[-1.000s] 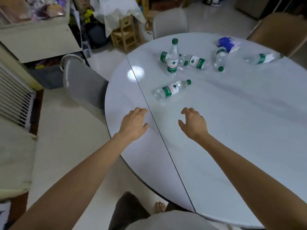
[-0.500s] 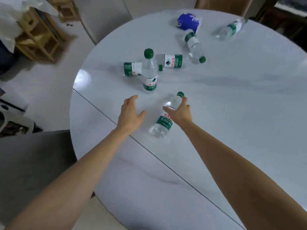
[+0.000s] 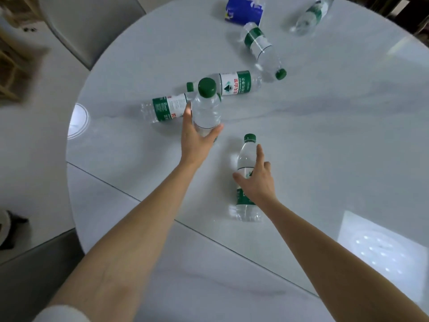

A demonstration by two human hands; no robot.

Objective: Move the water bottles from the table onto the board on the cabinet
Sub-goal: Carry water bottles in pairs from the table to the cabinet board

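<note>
Several clear water bottles with green caps and green labels are on the round white table (image 3: 336, 140). My left hand (image 3: 197, 141) grips the lower part of the one upright bottle (image 3: 206, 108), thumb on its right side and fingers on its left. My right hand (image 3: 256, 182) lies over the nearest lying bottle (image 3: 246, 156), thumb on one side and fingers on the other, holding its label section. Beyond my hands, other bottles lie on their sides: one left (image 3: 166, 109), one behind the upright bottle (image 3: 236, 83), one farther back (image 3: 261, 48) and one far right (image 3: 311, 13). The board and cabinet are out of view.
A blue packet (image 3: 243, 8) lies at the far edge of the table. A grey chair (image 3: 92, 26) stands beyond the table at upper left, and another grey seat (image 3: 34, 263) is at lower left. A dark seam crosses the tabletop under my forearms.
Both hands reached forward over the table. My left hand closed around the upright bottle, and my right hand settled onto the nearest lying bottle. The camera moved closer over the table.
</note>
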